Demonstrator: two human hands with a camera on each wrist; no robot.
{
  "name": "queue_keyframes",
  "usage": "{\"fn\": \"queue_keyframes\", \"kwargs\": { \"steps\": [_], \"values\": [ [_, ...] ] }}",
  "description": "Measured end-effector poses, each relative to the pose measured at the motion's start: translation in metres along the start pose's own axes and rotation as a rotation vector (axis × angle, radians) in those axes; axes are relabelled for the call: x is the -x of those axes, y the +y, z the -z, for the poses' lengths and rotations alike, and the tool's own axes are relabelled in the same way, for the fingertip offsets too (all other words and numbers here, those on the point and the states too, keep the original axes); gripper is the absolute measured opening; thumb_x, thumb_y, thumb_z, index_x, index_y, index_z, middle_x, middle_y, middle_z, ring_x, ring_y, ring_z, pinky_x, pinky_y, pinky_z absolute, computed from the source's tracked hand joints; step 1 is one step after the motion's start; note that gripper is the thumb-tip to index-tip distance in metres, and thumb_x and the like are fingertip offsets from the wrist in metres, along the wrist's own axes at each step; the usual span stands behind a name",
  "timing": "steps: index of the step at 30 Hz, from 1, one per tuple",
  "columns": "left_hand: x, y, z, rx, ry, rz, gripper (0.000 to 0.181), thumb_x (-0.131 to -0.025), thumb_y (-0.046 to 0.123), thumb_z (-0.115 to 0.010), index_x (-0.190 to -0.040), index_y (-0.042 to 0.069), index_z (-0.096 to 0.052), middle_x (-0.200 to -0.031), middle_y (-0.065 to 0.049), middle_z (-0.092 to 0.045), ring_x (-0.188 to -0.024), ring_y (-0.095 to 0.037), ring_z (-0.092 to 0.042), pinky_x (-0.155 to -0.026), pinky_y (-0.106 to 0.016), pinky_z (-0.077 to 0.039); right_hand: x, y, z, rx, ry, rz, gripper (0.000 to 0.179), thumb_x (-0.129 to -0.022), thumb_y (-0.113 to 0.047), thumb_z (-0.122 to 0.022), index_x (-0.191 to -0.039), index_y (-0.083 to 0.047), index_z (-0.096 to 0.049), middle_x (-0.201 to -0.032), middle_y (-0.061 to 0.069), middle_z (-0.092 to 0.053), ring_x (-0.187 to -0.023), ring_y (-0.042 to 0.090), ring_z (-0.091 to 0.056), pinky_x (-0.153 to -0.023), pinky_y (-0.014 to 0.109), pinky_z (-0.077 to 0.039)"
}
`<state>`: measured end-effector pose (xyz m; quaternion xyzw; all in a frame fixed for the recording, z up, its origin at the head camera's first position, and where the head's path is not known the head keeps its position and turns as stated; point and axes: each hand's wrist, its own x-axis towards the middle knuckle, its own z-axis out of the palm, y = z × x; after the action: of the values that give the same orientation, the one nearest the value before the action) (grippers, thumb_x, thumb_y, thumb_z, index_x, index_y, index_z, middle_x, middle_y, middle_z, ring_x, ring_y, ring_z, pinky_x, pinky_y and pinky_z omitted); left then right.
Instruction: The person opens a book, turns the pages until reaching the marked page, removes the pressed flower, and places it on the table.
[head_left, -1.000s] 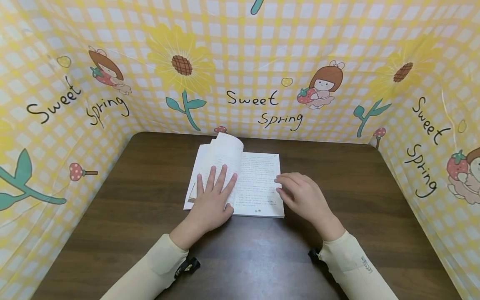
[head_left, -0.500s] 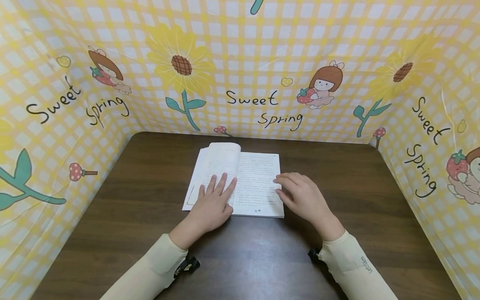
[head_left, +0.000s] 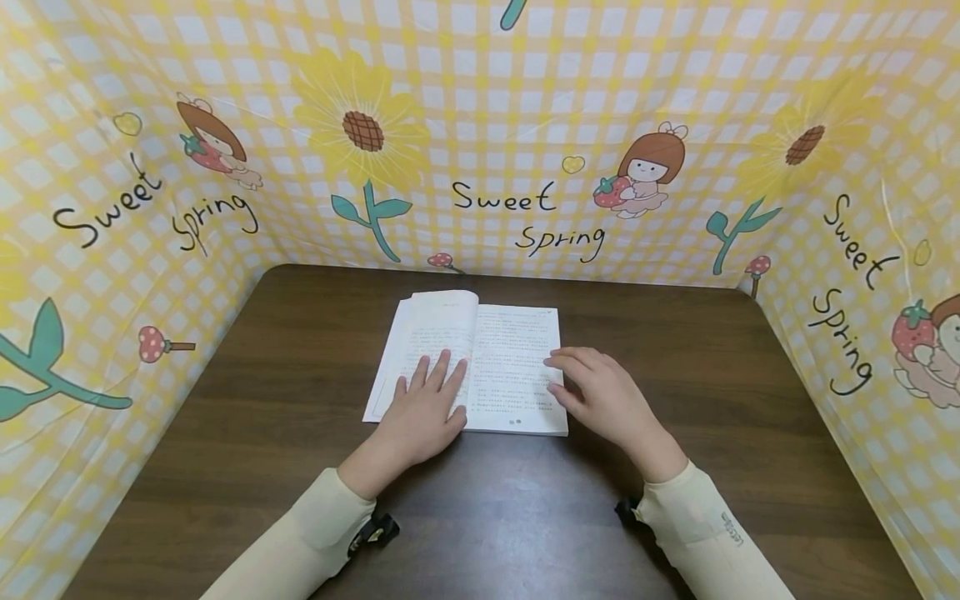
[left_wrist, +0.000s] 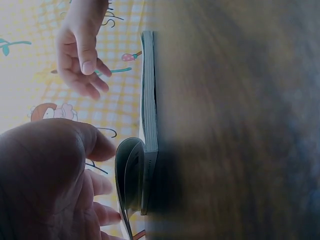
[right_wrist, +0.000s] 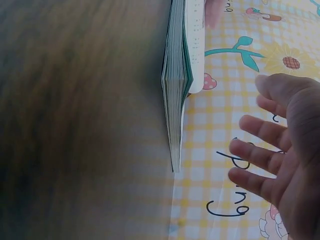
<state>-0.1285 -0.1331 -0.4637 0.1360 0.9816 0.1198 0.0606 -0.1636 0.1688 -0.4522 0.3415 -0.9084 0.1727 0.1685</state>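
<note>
An open book (head_left: 517, 350) lies on the table, printed text on its right page. My left hand (head_left: 420, 412) rests on the left page, fingers spread and straight. In the left wrist view the pages under the left hand (left_wrist: 50, 175) bow up in a loop beside the thicker page block (left_wrist: 148, 95). At the book's right edge hovers my right hand (head_left: 607, 396), fingers loosely bent. The right wrist view shows that hand (right_wrist: 295, 145) apart from the book (right_wrist: 175, 90), holding nothing. Part of the left page is hidden beneath the left hand.
The dark wooden table (head_left: 262, 433) surrounds the book. Yellow checked cloth (head_left: 480, 108) with flowers and lettering hangs at the back and both sides. A black strap (head_left: 375, 533) is on the left wrist, with a black piece (head_left: 628, 510) at the right one.
The raised left-hand pages have settled lower and flatter to the left. My left hand slid slightly down toward me with them. The right hand has barely moved.
</note>
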Motion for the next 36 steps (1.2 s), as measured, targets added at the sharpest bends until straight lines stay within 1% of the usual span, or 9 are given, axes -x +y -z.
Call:
{"fn": "queue_keyframes", "kwargs": {
  "steps": [3,7,9,14,18,21,25,36],
  "values": [
    [0.001,0.000,0.001,0.000,-0.014,0.004,0.076,-0.103,0.054,-0.049,-0.164,0.014,-0.026,-0.172,-0.014,-0.013,-0.157,-0.044,-0.011,-0.116,-0.072,-0.020,0.001,-0.002,-0.001,-0.028,-0.091,-0.057,0.042,-0.095,-0.032,-0.074,-0.133,-0.014,-0.066,-0.139,0.006,-0.063,-0.129,0.027,-0.059,-0.106,0.050,-0.047],
    [0.001,0.000,0.001,-0.005,-0.022,0.006,0.086,-0.098,0.061,-0.056,-0.163,0.013,-0.027,-0.172,-0.014,-0.013,-0.156,-0.045,-0.012,-0.116,-0.073,-0.021,0.002,-0.003,-0.004,-0.074,-0.217,-0.108,0.053,-0.096,-0.037,-0.072,-0.142,-0.014,-0.060,-0.151,0.009,-0.055,-0.139,0.030,-0.051,-0.113,0.052,-0.040],
    [0.000,0.000,0.000,-0.010,-0.022,0.008,0.087,-0.098,0.061,-0.057,-0.163,0.013,-0.027,-0.172,-0.014,-0.015,-0.156,-0.045,-0.013,-0.115,-0.073,-0.022,0.004,-0.002,-0.006,-0.093,-0.268,-0.112,0.060,-0.095,-0.039,-0.073,-0.147,-0.014,-0.056,-0.156,0.009,-0.049,-0.144,0.032,-0.046,-0.117,0.053,-0.035],
    [0.000,0.000,0.000,-0.016,-0.023,0.015,0.087,-0.097,0.061,-0.058,-0.163,0.013,-0.028,-0.171,-0.015,-0.017,-0.156,-0.046,-0.014,-0.115,-0.072,-0.023,0.008,0.000,-0.012,-0.146,-0.365,-0.093,0.074,-0.092,-0.044,-0.075,-0.154,-0.015,-0.047,-0.165,0.011,-0.036,-0.152,0.036,-0.033,-0.123,0.058,-0.022],
    [0.000,-0.001,0.000,-0.022,-0.024,0.018,0.087,-0.097,0.061,-0.058,-0.163,0.013,-0.029,-0.171,-0.015,-0.017,-0.156,-0.046,-0.015,-0.115,-0.073,-0.023,0.010,0.001,-0.013,-0.183,-0.435,-0.103,0.082,-0.091,-0.050,-0.075,-0.158,-0.017,-0.041,-0.169,0.008,-0.028,-0.156,0.035,-0.024,-0.124,0.059,-0.014],
    [0.000,0.000,0.001,-0.025,-0.026,0.021,0.086,-0.098,0.061,-0.057,-0.163,0.013,-0.029,-0.171,-0.015,-0.017,-0.156,-0.046,-0.015,-0.115,-0.072,-0.023,0.010,0.001,-0.012,-0.189,-0.469,-0.113,0.083,-0.091,-0.052,-0.074,-0.158,-0.016,-0.041,-0.170,0.007,-0.025,-0.157,0.034,-0.020,-0.125,0.058,-0.010],
    [0.000,-0.001,0.001,-0.026,-0.024,0.023,0.086,-0.098,0.061,-0.057,-0.163,0.013,-0.029,-0.171,-0.015,-0.017,-0.156,-0.045,-0.015,-0.115,-0.072,-0.023,0.010,0.000,-0.012,-0.182,-0.492,-0.126,0.081,-0.090,-0.052,-0.074,-0.156,-0.016,-0.046,-0.169,0.007,-0.027,-0.157,0.033,-0.020,-0.125,0.058,-0.010],
    [0.000,-0.001,0.001,-0.029,-0.020,0.020,0.085,-0.098,0.060,-0.057,-0.163,0.013,-0.029,-0.171,-0.015,-0.018,-0.155,-0.046,-0.016,-0.115,-0.072,-0.024,0.010,0.001,-0.011,-0.147,-0.487,-0.116,0.075,-0.090,-0.052,-0.074,-0.152,-0.016,-0.052,-0.166,0.007,-0.035,-0.156,0.033,-0.026,-0.124,0.060,-0.014]
  ]
}}
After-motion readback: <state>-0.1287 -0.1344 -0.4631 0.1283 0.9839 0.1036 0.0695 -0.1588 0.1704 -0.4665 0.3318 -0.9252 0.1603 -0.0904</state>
